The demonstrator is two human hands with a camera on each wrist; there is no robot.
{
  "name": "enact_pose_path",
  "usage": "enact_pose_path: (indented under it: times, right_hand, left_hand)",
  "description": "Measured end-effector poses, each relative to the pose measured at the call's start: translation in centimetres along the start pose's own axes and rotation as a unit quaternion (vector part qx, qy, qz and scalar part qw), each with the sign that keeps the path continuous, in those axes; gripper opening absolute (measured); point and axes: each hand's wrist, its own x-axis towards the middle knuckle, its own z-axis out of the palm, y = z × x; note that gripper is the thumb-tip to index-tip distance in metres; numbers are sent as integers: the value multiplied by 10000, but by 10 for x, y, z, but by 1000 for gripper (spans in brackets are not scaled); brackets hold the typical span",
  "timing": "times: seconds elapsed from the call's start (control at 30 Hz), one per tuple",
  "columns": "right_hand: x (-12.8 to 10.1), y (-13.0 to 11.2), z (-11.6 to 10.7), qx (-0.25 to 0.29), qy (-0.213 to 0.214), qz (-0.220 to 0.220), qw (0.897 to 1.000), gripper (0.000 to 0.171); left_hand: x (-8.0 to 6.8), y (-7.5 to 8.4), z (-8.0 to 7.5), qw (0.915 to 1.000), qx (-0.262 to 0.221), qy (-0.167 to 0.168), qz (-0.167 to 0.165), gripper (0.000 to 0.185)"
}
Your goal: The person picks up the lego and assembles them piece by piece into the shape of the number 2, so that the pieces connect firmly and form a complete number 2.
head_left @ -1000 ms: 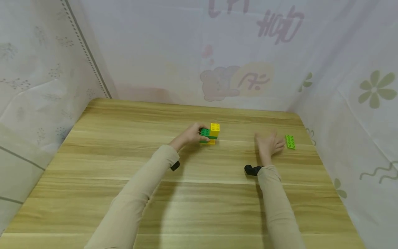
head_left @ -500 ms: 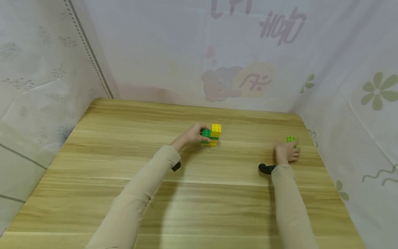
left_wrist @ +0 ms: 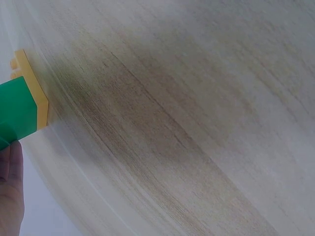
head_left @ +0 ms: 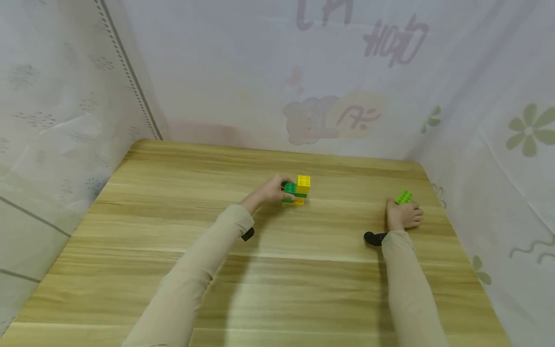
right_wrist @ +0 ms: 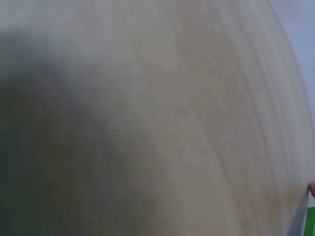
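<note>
A small stack of yellow and green bricks (head_left: 297, 190) stands on the wooden table (head_left: 277, 270) near the middle back. My left hand (head_left: 270, 190) grips its left side, fingers curled round the dark green brick (left_wrist: 17, 113). At the far right my right hand (head_left: 403, 214) pinches a light green flat brick (head_left: 404, 196), which is tilted up off the table. In the right wrist view only blurred table and a sliver of green (right_wrist: 310, 221) show.
Patterned white curtains (head_left: 303, 72) close in the table at the back and on both sides. The table's right edge lies just beyond the right hand.
My right hand moved right to the light green flat brick, curled onto it and tipped it up. The left hand stayed on the stack.
</note>
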Motion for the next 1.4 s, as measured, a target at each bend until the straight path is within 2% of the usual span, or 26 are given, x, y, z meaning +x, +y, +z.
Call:
enact_pose_path:
  times: [0.13,0.23,0.47,0.7,0.87,1.0,1.17,1.4]
  right_hand:
    - [2,3,0,12,30,29,10000,74]
    - [1,1,2,225,7,-78,9997,69]
    - [-16,-7,7,1065,-209,-923,9898,55]
    - [-36,-17,12,1314,-443,-1349,9811,54]
    - [-47,-22,15,1743,-623,-1624,9692,56]
    - [-54,-27,18,2216,-775,-1849,9543,55]
    - [-62,-36,21,2608,-729,-2189,9374,50]
    - [-75,-48,23,2734,-745,-2383,9289,46]
  left_hand:
    - [0,1,3,10000,-64,-11,11,41]
    - [0,1,3,10000,-84,16,21,41]
    - [-2,2,-1,10000,-42,43,-59,42]
    - [1,0,-1,10000,15,21,-23,43]
    - [2,-1,-1,9999,48,37,83,44]
    - [2,-2,-1,9999,52,42,120,43]
    - [2,-1,-1,9999,35,20,110,42]
    - [3,0,0,10000,-25,-5,43,44]
